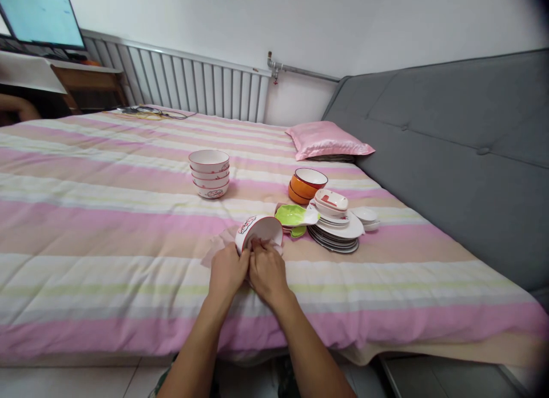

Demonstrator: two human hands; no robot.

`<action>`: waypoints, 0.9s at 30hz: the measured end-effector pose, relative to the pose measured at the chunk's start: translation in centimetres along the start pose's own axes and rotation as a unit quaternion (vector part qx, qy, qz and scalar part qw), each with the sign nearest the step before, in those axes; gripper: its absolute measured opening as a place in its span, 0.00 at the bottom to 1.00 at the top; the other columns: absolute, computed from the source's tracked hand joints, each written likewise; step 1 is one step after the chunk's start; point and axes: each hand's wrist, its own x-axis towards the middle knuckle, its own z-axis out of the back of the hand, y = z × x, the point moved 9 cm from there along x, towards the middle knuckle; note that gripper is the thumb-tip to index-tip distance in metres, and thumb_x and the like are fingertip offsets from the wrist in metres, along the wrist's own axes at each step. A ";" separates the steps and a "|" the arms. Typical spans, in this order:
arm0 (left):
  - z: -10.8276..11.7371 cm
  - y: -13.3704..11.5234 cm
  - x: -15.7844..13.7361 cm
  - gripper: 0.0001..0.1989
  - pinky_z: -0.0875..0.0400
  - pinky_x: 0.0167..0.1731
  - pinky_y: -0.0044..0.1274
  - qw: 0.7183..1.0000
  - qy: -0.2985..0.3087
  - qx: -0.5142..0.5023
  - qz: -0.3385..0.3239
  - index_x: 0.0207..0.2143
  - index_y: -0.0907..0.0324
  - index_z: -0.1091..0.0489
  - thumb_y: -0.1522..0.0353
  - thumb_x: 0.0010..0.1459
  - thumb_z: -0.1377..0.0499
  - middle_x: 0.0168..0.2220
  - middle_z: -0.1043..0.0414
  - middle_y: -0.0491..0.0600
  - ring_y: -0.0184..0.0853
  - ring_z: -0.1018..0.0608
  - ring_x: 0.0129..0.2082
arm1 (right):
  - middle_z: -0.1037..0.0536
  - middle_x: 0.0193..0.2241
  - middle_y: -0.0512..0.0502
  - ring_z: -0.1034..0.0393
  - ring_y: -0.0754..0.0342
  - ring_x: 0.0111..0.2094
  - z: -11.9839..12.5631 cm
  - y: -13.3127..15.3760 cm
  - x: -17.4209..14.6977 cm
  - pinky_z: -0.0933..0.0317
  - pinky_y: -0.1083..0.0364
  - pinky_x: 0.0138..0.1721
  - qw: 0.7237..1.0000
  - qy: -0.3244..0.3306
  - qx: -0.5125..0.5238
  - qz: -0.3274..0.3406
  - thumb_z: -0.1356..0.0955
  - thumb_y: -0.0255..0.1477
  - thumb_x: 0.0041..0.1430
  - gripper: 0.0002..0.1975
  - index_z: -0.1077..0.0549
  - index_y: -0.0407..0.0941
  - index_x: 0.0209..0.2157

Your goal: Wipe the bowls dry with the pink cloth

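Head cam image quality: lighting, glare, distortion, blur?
Head view: light soft, no hard shadows around the bowl; head view: monitor bright and washed out, text unreadable; head view: wide-angle stretch toward the edges, right end of the headboard running into a dark, blurred border; head view: left hand and right hand without heavy motion blur.

Bowls (210,178), plates (337,232) on striped bed (107,232)
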 end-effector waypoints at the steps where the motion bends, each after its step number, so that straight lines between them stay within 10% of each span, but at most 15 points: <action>1: 0.1 0.0 0.0 0.19 0.36 0.34 0.28 1.000 -0.003 0.003 0.000 0.34 0.66 0.28 0.64 0.59 0.55 0.35 0.23 0.63 0.45 0.22 0.37 | 0.25 0.48 0.33 0.33 0.45 0.52 0.1 0.2 -0.1 0.41 0.49 0.55 1.000 0.003 0.005 0.010 0.43 0.26 0.62 0.22 0.33 0.35 0.55; 27: 0.1 0.2 0.0 0.18 0.36 0.34 0.27 1.000 0.003 0.004 0.004 0.35 0.66 0.28 0.65 0.58 0.55 0.36 0.23 0.60 0.44 0.22 0.38 | 0.48 0.65 0.40 0.57 0.49 0.66 -0.9 0.4 0.5 0.58 0.45 0.65 0.994 0.014 0.073 0.074 0.45 0.23 0.61 0.28 0.48 0.35 0.63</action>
